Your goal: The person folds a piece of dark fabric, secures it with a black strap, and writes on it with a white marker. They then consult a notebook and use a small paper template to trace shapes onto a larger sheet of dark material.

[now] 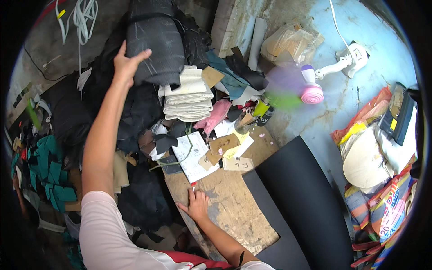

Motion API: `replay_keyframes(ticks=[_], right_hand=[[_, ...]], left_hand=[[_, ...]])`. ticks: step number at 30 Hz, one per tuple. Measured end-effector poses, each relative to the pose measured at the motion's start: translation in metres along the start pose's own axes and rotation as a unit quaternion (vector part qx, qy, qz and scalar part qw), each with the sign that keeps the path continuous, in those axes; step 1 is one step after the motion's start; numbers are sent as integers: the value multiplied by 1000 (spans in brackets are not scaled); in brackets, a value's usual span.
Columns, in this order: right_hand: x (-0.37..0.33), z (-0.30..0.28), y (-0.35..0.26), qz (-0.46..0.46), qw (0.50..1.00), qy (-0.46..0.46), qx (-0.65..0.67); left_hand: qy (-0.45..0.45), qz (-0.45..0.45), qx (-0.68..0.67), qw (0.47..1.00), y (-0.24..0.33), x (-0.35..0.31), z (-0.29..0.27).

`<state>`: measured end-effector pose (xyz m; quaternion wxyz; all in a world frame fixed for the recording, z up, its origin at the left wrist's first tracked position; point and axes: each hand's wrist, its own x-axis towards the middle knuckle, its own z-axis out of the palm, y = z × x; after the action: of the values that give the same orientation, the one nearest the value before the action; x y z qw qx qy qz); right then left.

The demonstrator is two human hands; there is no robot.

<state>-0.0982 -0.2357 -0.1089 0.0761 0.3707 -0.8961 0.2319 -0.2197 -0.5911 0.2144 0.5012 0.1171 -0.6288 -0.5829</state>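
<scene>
A thick black roll of material (157, 49), tied with a dark band, stands above the heap of black cloth at the upper left. My left hand (127, 67) grips its lower left side, thumb laid across the front and the other fingers along the edge. Lower down, my right hand (196, 206) rests on the worn wooden tabletop (238, 198) with its fingers apart. Just beyond its index fingertip is a small red and white object (193, 184), too small to name. Past that lies a white sheet with writing (192, 155).
Folded white cloth (188, 101) is stacked beyond the papers. A black sheet roll (306, 202) lies along the table's right side. A small fan (290, 87) spins by the blue wall. Green scraps (51, 171) lie at left; bags (366, 157) hang at right.
</scene>
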Motion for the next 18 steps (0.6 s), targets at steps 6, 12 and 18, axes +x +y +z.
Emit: replay_keyframes(ticks=[6, 12, 18], right_hand=[[6, -3, -2, 8, 999, -32, -19], [9, -4, 0, 3, 1000, -29, -9], [8, -2, 2, 3, 1000, -21, 2]], left_hand=[[36, -15, 173, 984, 7, 144, -11], [-91, 70, 598, 793, -62, 144, 17], [27, -31, 651, 758, -86, 181, 30]])
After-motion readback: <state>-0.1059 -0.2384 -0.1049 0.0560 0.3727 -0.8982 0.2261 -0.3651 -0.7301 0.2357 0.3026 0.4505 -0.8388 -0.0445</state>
